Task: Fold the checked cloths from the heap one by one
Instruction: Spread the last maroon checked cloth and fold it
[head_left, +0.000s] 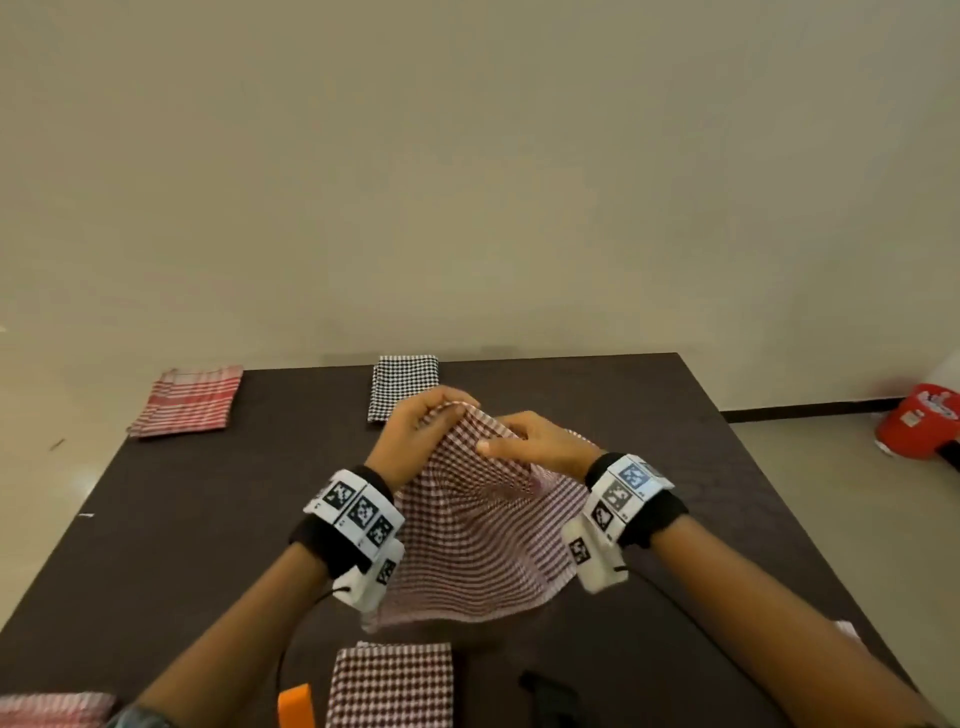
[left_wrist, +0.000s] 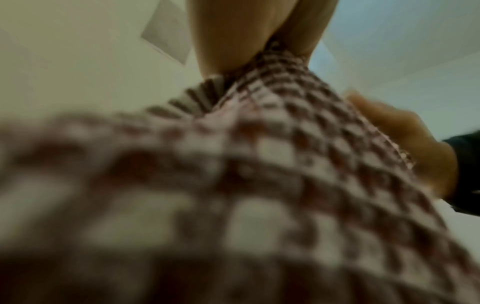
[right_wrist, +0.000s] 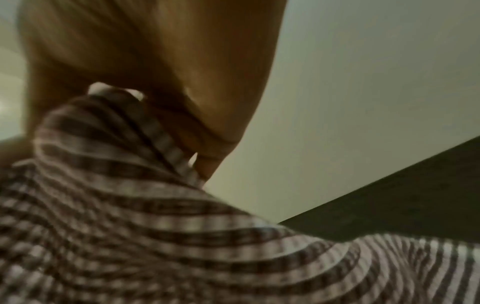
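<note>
Both the left hand (head_left: 415, 436) and the right hand (head_left: 535, 441) pinch the top edge of the red checked cloth (head_left: 478, 545), lifting it off the counter (head_left: 208, 519) so it hangs open, probably to find its corners for folding.

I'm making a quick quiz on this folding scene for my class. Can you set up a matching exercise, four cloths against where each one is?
Things:
1. maroon checked cloth
2. black-and-white checked cloth
3. red striped cloth
4. dark red checked cloth

Places:
A. folded, near edge of the table, below the hands
B. folded, far left corner
C. held up at its top by the left hand and right hand
D. folded, far edge, just beyond the hands

Pairs: 1-C, 2-D, 3-B, 4-A
</note>
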